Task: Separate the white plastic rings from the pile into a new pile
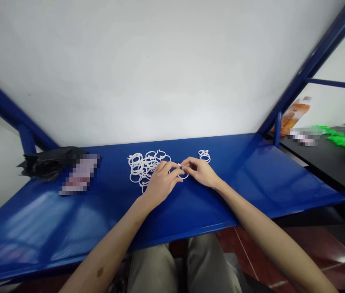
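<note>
My left hand (161,181) and my right hand (200,171) meet over the blue table (251,179), and both pinch one white plastic ring (183,176) between their fingertips. A loose heap of white rings (143,165) lies just behind and left of my left hand. A small stack of white rings (204,155) sits right behind my right hand. Both forearms reach in from the bottom edge.
A crumpled black plastic bag (48,162) and a blurred packet (79,175) lie at the table's left. To the right stands a black table (327,158) with green parts (343,140) and an orange bottle (294,114). Blue frame posts rise on both sides; a white wall is behind.
</note>
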`<state>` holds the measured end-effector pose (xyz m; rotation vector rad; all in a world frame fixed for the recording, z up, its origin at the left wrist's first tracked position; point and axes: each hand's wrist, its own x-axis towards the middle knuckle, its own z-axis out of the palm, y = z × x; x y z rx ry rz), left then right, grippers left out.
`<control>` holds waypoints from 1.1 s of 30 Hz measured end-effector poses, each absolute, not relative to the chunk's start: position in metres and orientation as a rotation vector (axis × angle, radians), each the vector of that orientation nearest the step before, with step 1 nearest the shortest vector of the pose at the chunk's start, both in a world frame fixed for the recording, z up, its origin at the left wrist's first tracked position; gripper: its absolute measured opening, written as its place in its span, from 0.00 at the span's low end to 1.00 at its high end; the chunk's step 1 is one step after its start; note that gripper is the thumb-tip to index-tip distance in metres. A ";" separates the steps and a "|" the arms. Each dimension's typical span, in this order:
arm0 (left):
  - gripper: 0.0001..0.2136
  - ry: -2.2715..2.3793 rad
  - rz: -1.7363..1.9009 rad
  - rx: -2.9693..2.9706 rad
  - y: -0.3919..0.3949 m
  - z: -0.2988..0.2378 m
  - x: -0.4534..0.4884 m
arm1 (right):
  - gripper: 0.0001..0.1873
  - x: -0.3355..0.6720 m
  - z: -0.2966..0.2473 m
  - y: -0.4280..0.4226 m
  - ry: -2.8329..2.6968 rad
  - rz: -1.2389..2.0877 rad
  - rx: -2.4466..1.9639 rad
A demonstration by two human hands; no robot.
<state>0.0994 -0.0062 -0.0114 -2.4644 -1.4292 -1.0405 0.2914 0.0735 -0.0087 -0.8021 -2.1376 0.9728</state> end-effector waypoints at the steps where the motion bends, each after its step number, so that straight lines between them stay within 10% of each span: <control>1: 0.10 -1.456 -1.072 -2.454 -0.005 -0.012 0.099 | 0.10 0.292 -0.008 0.074 -2.132 0.966 -0.783; 33: 0.11 -1.766 -0.941 -2.291 0.009 -0.023 0.086 | 0.08 0.295 -0.017 0.088 -2.227 0.417 -0.677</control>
